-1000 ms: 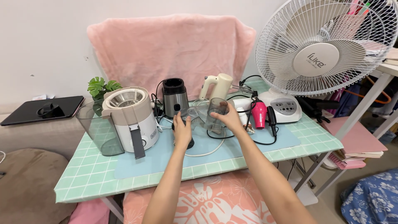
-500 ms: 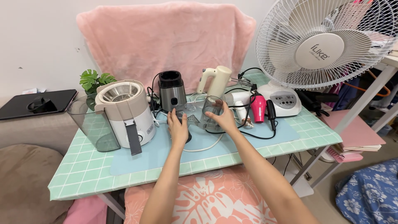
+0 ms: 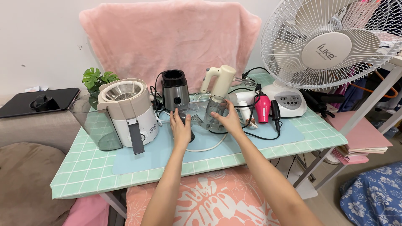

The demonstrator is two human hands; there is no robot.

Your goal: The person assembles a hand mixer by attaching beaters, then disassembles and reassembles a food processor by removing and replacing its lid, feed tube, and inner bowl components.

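Clear cup (image 3: 216, 112) empty, right hand (image 3: 228, 121) gripping

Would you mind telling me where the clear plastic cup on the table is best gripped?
Grip the clear cup around its upright side wall, coming from the right as the right hand does now; the left hand and dark base crowd its other side.
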